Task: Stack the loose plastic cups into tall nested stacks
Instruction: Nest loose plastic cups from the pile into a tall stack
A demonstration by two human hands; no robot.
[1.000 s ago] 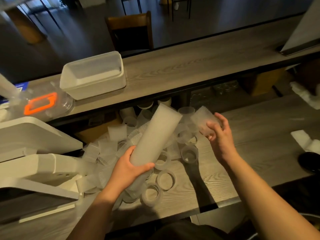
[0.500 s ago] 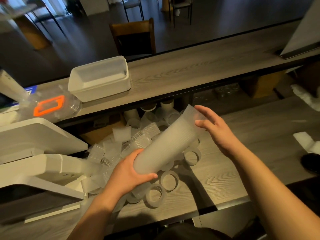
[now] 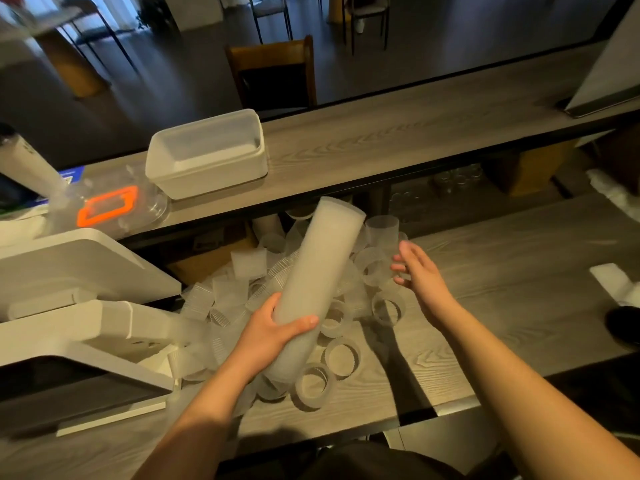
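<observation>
The left hand (image 3: 273, 336) has its grip wrapped round the low end of a tall stack of cups (image 3: 318, 271). The thumb lies across the front of the stack and the other fingers curl behind it, so the hold looks firm. The stack is long and frosted white. It leans, with its low end near the person and its open top end pointing up and away, a little to the right.

The right hand (image 3: 420, 277) holds nothing. Its fingers are spread and only a little bent, and they reach toward a loose cup (image 3: 372, 266) lying on its side just beside the fingertips. It cannot be told if the fingertips touch that cup yet. This cup lies to the right of the stack, about level with its middle and well below its open top.

So the right hand is the nearer one to the loose cups (image 3: 341, 355), and it is likely the one to pick the next cup. That cup would then have to be turned so its small end goes first, lifted to the top of the stack, and pushed in along the stack's long line.

Many more cups lie heaped on the grey worktop (image 3: 519, 306) around and under the stack, so the job looks far from done.
</observation>
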